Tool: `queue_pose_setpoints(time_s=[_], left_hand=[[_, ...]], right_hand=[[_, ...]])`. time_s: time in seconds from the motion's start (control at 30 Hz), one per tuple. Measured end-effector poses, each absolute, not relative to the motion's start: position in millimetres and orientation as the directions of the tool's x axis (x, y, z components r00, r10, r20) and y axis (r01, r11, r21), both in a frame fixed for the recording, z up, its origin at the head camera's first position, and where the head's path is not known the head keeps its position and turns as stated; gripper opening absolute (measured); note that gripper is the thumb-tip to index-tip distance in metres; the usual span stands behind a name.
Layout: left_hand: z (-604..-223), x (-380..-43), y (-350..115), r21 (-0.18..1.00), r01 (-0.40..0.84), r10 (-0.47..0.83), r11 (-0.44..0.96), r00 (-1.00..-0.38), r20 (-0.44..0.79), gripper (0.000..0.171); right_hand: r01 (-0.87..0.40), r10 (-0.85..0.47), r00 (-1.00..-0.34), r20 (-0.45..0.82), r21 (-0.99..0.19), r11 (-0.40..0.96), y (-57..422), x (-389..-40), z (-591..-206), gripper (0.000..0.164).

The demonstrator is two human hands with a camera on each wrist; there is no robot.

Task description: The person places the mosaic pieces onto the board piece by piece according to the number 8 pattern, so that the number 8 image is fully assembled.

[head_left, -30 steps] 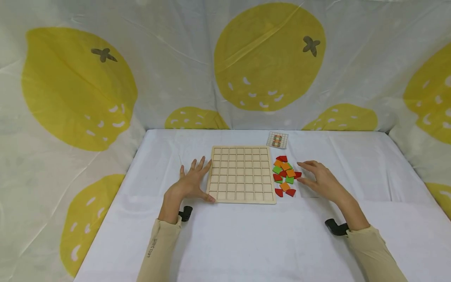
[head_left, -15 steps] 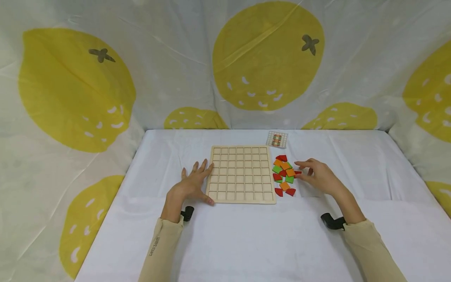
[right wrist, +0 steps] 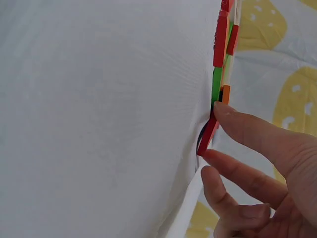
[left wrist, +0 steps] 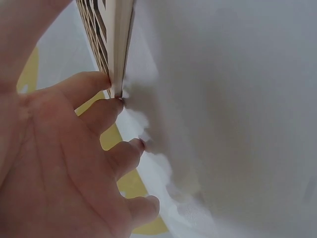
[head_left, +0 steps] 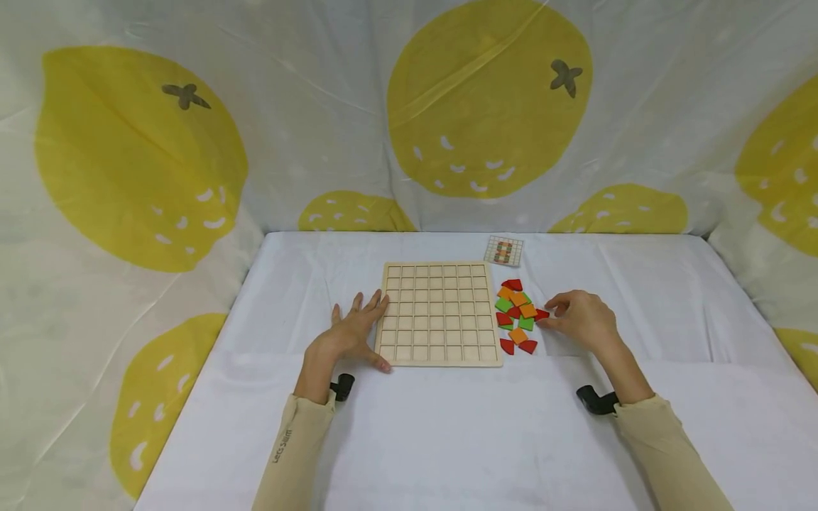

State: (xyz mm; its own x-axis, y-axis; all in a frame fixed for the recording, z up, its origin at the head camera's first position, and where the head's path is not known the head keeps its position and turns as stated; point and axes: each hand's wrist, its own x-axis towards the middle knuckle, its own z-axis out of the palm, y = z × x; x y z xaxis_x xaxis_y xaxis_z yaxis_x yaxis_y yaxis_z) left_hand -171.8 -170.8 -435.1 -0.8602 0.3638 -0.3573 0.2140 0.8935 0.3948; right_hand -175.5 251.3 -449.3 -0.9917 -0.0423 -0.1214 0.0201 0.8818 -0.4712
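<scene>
A wooden grid board (head_left: pixel 441 313) lies flat on the white cloth in the head view. My left hand (head_left: pixel 349 335) rests spread at its left side, with fingertips and thumb touching the frame. In the left wrist view, the board (left wrist: pixel 119 44) stands against two fingertips of the left hand (left wrist: pixel 69 144). To the right of the board is a loose pile of red, orange and green tiles (head_left: pixel 517 336). At the pile's right edge, my right hand (head_left: pixel 583 319) pinches a red rounded tile (head_left: pixel 542 314). The right wrist view shows thumb and index finger at this red tile (right wrist: pixel 208 135).
A small pattern card (head_left: pixel 503 251) with a printed grid lies behind the pile, near the board's top right corner. A lemon-print cloth (head_left: pixel 488 99) hangs upright behind the table. A fold runs across the white tablecloth (head_left: pixel 447 440).
My right hand has come in to the pile's right edge, its thumb and index finger closing on the red tile. My left hand has hardly moved at the board.
</scene>
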Motion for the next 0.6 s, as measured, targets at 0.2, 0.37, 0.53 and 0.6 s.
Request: queue_pose_setpoints(time_s=[0.2, 0.37, 0.53, 0.6], left_hand=[[-436.0, -170.9, -170.3, 0.412, 0.205, 0.363, 0.888, -0.863, -0.352, 0.137], [-437.4, -171.1, -171.1, 0.41, 0.199, 0.358, 0.89, -0.863, -0.356, 0.139], [-439.0, -171.7, -171.3, 0.415, 0.203, 0.364, 0.887, -0.86, -0.358, 0.138], [-439.1, -171.9, -171.2, 0.417, 0.204, 0.367, 0.886, -0.859, -0.358, 0.138]], right_hand=[[0.03, -0.002, -0.998, -0.069, -0.454, 0.891, 246.8, -171.5, -447.0, 0.039], [0.033, -0.011, -0.996, -0.088, -0.479, 0.877, 245.2, -172.2, -448.0, 0.036], [0.047, -0.032, -0.989, -0.144, -0.512, 0.858, 250.9, -173.8, -449.6, 0.035], [0.052, -0.028, -0.989, -0.147, -0.513, 0.857, 254.5, -174.3, -450.4, 0.036]])
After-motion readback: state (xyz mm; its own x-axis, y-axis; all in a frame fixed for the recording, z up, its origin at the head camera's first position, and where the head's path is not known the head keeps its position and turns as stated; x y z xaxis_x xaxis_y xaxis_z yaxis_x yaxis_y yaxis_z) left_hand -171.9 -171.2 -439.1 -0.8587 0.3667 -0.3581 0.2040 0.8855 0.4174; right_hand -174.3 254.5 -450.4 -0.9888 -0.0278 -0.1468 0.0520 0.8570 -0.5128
